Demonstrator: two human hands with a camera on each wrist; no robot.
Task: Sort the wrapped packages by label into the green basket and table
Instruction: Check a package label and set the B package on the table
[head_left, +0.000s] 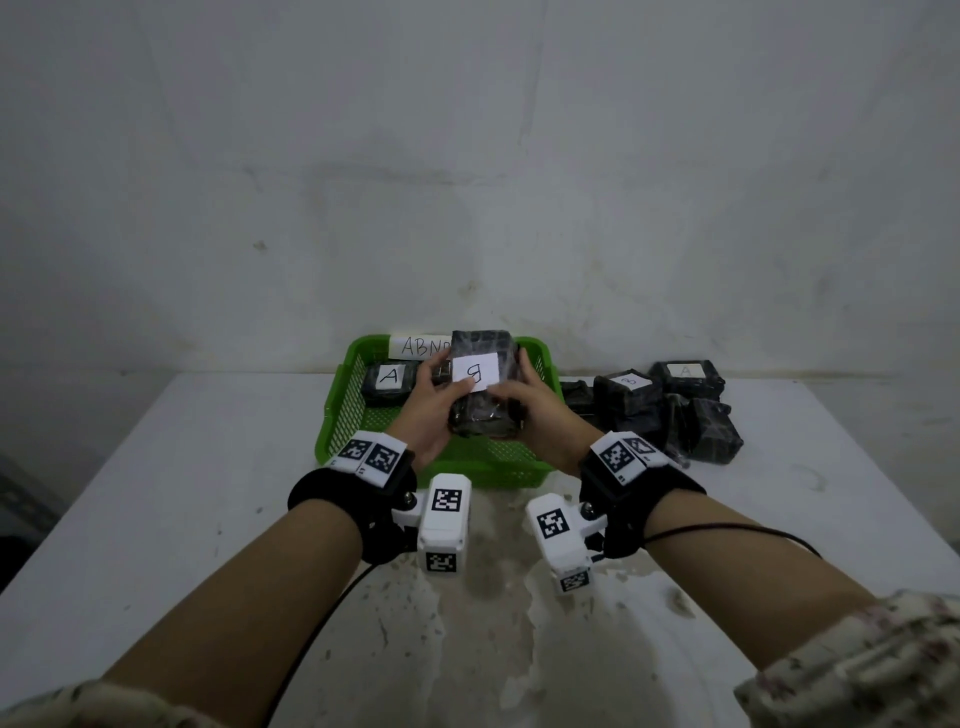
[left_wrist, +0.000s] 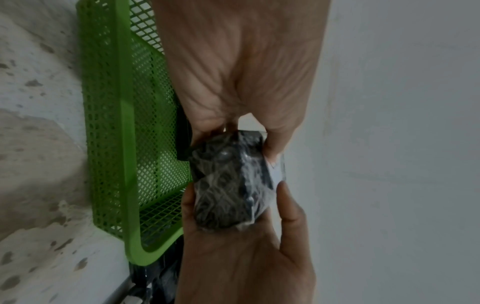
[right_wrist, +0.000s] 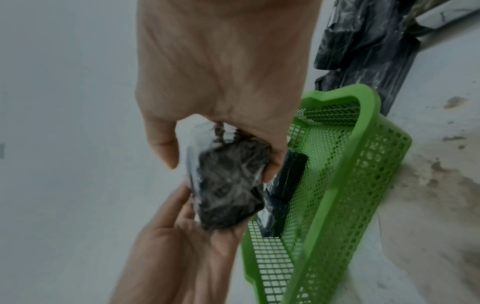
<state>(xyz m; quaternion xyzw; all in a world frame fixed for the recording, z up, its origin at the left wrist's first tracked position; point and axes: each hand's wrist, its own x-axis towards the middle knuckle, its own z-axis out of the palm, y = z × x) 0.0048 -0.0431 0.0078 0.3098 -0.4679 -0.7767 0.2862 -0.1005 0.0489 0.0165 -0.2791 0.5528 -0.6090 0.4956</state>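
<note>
A black plastic-wrapped package (head_left: 480, 413) with a white label (head_left: 475, 371) marked "B" is held above the green basket (head_left: 332, 415). My left hand (head_left: 428, 402) grips its left side, thumb on the label's lower edge. My right hand (head_left: 532, 402) grips its right side. The left wrist view shows the package (left_wrist: 228, 185) pinched between my left hand (left_wrist: 246, 72) and my right hand (left_wrist: 246, 257). The right wrist view shows the package (right_wrist: 228, 185) the same way, with the basket (right_wrist: 337, 185) beside it. Inside the basket lies a package marked "A" (head_left: 389, 382).
Several more black packages (head_left: 675, 415) are piled on the white table (head_left: 156, 493) right of the basket, one labelled "B" (head_left: 626, 382), one "A" (head_left: 685, 371). A paper sign (head_left: 421, 345) stands at the basket's back rim. A grey wall rises behind the table.
</note>
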